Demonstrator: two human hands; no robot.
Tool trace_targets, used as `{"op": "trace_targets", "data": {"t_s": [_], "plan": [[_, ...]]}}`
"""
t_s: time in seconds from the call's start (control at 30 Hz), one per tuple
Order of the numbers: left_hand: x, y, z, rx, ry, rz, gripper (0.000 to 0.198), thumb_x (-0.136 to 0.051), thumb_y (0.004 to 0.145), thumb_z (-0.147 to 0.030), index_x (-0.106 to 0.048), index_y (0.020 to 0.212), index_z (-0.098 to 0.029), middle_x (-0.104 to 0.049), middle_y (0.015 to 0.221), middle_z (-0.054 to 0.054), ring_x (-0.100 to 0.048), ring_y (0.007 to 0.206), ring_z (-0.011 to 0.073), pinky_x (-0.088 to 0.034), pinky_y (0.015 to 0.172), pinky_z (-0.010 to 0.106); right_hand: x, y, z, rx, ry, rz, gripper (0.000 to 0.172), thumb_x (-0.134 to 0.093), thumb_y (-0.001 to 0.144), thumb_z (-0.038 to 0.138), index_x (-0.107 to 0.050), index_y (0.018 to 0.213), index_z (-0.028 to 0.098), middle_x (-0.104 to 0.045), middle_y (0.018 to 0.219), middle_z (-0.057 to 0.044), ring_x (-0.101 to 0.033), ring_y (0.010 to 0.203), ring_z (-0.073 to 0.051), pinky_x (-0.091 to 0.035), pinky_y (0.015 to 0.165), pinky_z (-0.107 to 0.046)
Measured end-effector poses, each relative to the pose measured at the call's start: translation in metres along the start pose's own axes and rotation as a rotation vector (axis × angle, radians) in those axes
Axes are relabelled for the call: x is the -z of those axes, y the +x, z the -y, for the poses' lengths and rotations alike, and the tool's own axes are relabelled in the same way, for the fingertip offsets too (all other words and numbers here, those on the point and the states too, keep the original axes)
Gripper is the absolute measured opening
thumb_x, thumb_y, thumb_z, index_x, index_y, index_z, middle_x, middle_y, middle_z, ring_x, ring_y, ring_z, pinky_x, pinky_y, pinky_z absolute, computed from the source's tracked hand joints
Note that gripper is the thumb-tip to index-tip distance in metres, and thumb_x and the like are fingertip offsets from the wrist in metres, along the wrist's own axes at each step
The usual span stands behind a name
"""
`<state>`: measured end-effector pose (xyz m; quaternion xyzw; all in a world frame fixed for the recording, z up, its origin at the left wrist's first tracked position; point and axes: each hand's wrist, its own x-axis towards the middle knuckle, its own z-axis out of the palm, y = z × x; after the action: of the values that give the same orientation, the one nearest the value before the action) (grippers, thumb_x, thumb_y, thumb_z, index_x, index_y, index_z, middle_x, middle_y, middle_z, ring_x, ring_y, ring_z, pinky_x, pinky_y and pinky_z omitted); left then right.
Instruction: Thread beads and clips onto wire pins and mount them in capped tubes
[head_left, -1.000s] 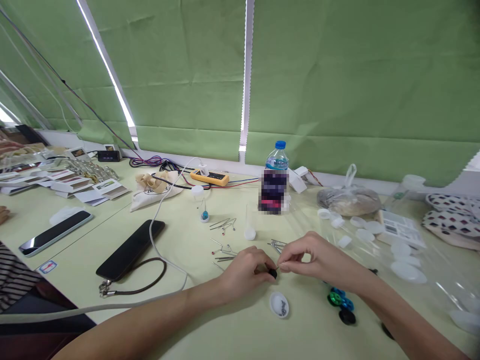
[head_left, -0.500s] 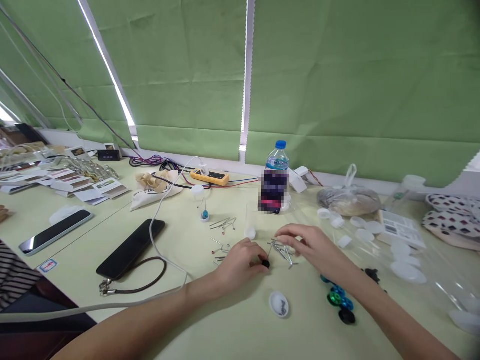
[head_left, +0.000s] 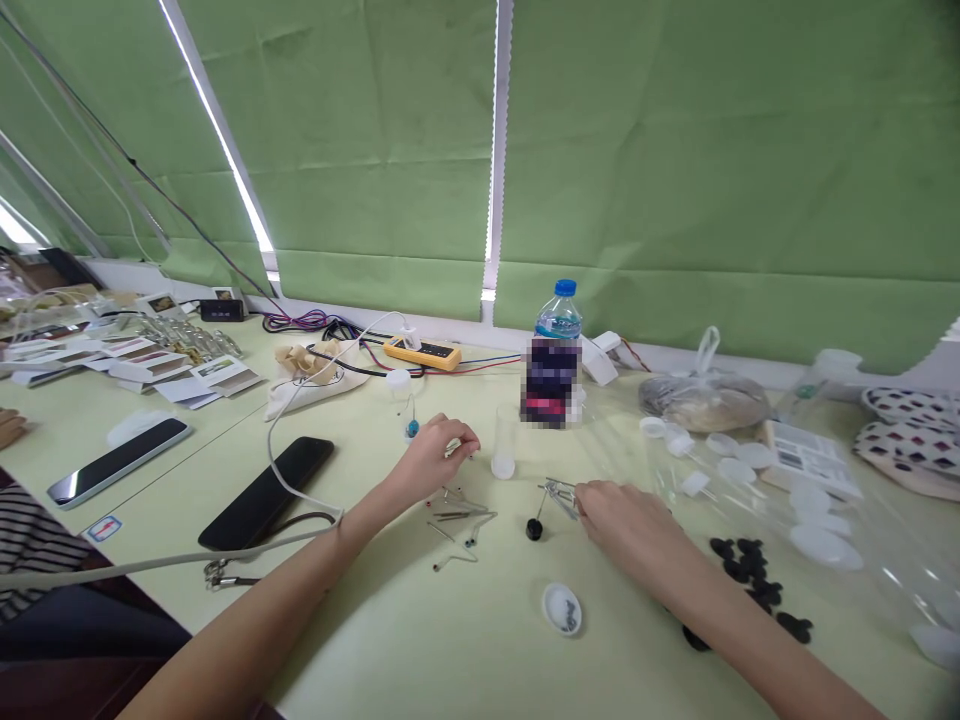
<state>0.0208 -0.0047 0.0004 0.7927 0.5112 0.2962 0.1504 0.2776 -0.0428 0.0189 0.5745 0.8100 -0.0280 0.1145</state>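
Note:
My left hand (head_left: 435, 458) is raised over the thin bent rods (head_left: 454, 515) with coloured tips, thumb and forefinger pinched together; whatever lies between them is too small to make out. My right hand (head_left: 626, 515) is closed at the small pile of silver metal rods (head_left: 556, 492), fingertips on their right ends. Just in front of that pile, a round black piece (head_left: 534, 531) stands on the table with a thin rod rising from it. Nearer to me lies a white cap (head_left: 562, 610) holding tiny metal parts. A blue piece (head_left: 412, 428) with thin rods sits behind my left hand.
A clear tube (head_left: 504, 450) stands between my hands. Black parts (head_left: 750, 565) lie right of my right forearm, with white caps and clear tubes beyond. A black phone (head_left: 270, 490) and white cable are at left. A water bottle (head_left: 559, 320) stands behind.
My left hand has let go of the black piece and moved up and left over the coloured-tip rods, some of which now lie closer to me. My right hand has lowered onto the silver rods.

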Motion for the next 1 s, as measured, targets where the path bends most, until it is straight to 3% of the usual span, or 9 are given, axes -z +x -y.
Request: {"op": "trace_targets", "data": {"t_s": [0.1, 0.27, 0.47, 0.6, 0.83, 0.9, 1.0], "plan": [[-0.005, 0.002, 0.01, 0.049, 0.035, 0.018, 0.019, -0.05, 0.086, -0.022, -0.068, 0.078, -0.021, -0.073, 0.083, 0.002, -0.058, 0.087, 0.0229, -0.046, 0.075, 0.034, 0.001, -0.001, 0.0, -0.01, -0.053, 0.041, 0.022, -0.056, 0.096, 0.033, -0.063, 0.087, 0.015, -0.064, 0.08, 0.0, -0.061, 0.067, -0.013, -0.052, 0.065, -0.03], [-0.005, 0.003, 0.018, 0.1, 0.106, -0.022, 0.022, -0.046, 0.086, -0.017, -0.068, 0.083, -0.02, -0.072, 0.085, 0.004, -0.056, 0.09, 0.0248, -0.046, 0.076, 0.035, 0.003, -0.003, 0.0, -0.01, -0.055, 0.061, 0.023, -0.056, 0.096, 0.033, -0.063, 0.085, 0.015, -0.064, 0.078, 0.001, -0.06, 0.064, -0.012, -0.051, 0.063, -0.028], [-0.007, 0.002, 0.015, 0.06, 0.17, -0.079, 0.022, -0.044, 0.088, -0.016, -0.066, 0.085, -0.019, -0.071, 0.083, 0.005, -0.055, 0.085, 0.0231, -0.045, 0.074, 0.034, 0.005, -0.003, -0.012, -0.002, 0.058, -0.039, 0.022, -0.048, 0.086, 0.004, -0.052, 0.07, 0.018, -0.055, 0.065, 0.0, -0.049, 0.056, -0.014, -0.028, 0.049, -0.026], [-0.012, 0.0, 0.01, -0.025, 0.204, -0.117, 0.02, -0.045, 0.091, -0.019, -0.064, 0.086, -0.019, -0.07, 0.081, 0.005, -0.052, 0.08, 0.0222, -0.045, 0.07, 0.033, 0.014, -0.008, -0.028, 0.003, 0.153, -0.116, 0.02, -0.044, 0.081, 0.002, -0.049, 0.073, 0.02, -0.057, 0.066, -0.002, -0.05, 0.058, -0.017, -0.022, 0.048, -0.027], [-0.009, -0.005, 0.005, -0.239, 0.226, -0.236, 0.026, -0.037, 0.098, -0.027, -0.062, 0.093, -0.019, -0.068, 0.086, 0.009, -0.054, 0.081, 0.0208, -0.045, 0.075, 0.036, 0.037, -0.017, -0.066, 0.042, 0.292, -0.268, 0.022, -0.048, 0.089, 0.022, -0.067, 0.076, 0.023, -0.07, 0.083, -0.005, -0.062, 0.071, -0.022, -0.037, 0.058, -0.031], [-0.008, -0.012, -0.002, -0.378, 0.236, -0.228, 0.023, -0.041, 0.097, -0.028, -0.062, 0.093, -0.019, -0.068, 0.087, 0.009, -0.056, 0.08, 0.02, -0.045, 0.074, 0.036, 0.04, -0.021, -0.074, 0.032, 0.309, -0.298, 0.022, -0.05, 0.089, 0.025, -0.068, 0.077, 0.024, -0.071, 0.083, -0.005, -0.062, 0.067, -0.022, -0.039, 0.057, -0.032], [-0.015, -0.028, -0.023, -0.722, 0.321, -0.162, 0.02, -0.047, 0.096, -0.03, -0.062, 0.094, -0.018, -0.068, 0.08, 0.008, -0.056, 0.072, 0.0194, -0.04, 0.063, 0.034, 0.043, -0.028, -0.076, 0.083, 0.299, -0.38, 0.022, -0.049, 0.089, 0.026, -0.069, 0.08, 0.025, -0.071, 0.087, -0.005, -0.063, 0.07, -0.023, -0.039, 0.058, -0.034]]}}
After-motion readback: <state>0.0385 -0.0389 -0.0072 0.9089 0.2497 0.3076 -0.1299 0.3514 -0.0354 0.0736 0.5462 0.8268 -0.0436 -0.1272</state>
